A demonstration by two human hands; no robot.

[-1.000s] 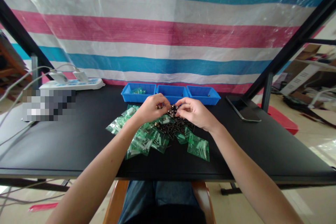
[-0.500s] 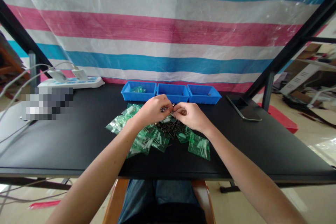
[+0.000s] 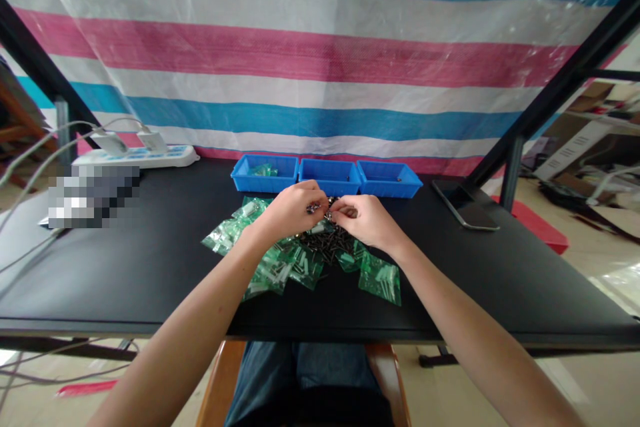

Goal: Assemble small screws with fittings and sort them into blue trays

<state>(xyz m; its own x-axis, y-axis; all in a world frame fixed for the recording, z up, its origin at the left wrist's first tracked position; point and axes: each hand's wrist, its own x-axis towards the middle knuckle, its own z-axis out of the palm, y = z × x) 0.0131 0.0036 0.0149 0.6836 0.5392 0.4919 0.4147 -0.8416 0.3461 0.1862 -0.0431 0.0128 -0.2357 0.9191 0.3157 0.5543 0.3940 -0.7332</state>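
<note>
My left hand [image 3: 299, 208] is closed around several small shiny metal pieces [image 3: 314, 207]. Fingertips pinched, my right hand [image 3: 364, 219] is close beside it; what it holds is too small to tell. Beneath both hands lies a pile of dark screws [image 3: 330, 245]. Green plastic bags with white pieces [image 3: 273, 270] spread to the left of the pile, and another green bag [image 3: 381, 278] lies to the right. Behind the hands stand three blue trays: the left one [image 3: 265, 183] has a green bag in it, the middle [image 3: 330, 187] and right [image 3: 390, 189] a few small bits.
A phone [image 3: 465, 205] lies on the black table [image 3: 150, 267] at the right. At the left are a white power strip [image 3: 175, 157] with plugs and cables, and a blurred-out object [image 3: 93, 197]. A striped sheet [image 3: 300, 67] hangs behind.
</note>
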